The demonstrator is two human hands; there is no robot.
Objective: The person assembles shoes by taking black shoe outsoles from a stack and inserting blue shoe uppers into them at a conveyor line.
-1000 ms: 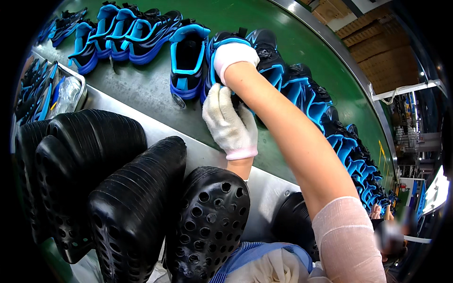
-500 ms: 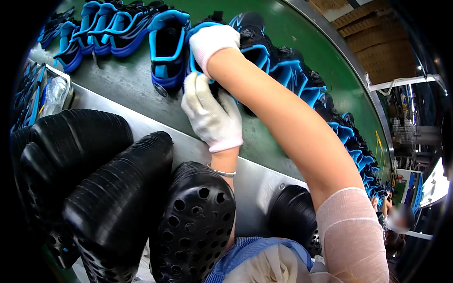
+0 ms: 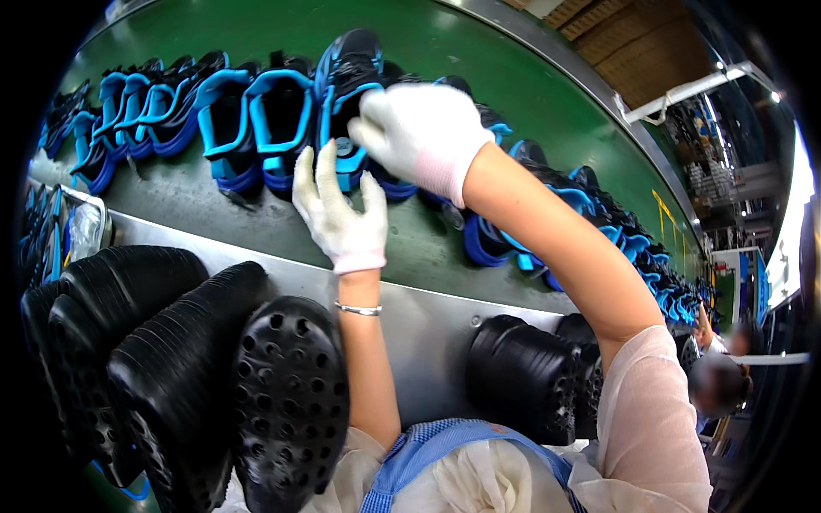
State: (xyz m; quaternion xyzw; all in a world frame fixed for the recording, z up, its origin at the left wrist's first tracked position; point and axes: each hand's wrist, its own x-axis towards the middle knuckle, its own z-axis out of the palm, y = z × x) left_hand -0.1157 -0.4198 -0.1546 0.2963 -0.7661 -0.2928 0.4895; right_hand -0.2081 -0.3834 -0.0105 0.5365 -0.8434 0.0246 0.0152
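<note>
Green conveyor belt (image 3: 479, 51) runs under and beyond both my hands, a row of blue-and-black shoes (image 3: 231, 120) lying on it. Stacks of black perforated insoles (image 3: 282, 402) sit below my left wrist. My right hand (image 3: 423, 132), white glove, closed over the top of one shoe (image 3: 351, 68). My left hand (image 3: 338, 209), gloved, fingers spread, touching that shoe's near edge, gripping nothing.

Shoes (image 3: 256, 128) in a row along the belt (image 3: 479, 51), both hands on one mid-row; perforated insole stacks (image 3: 171, 376) below the belt's near edge, left and right
</note>
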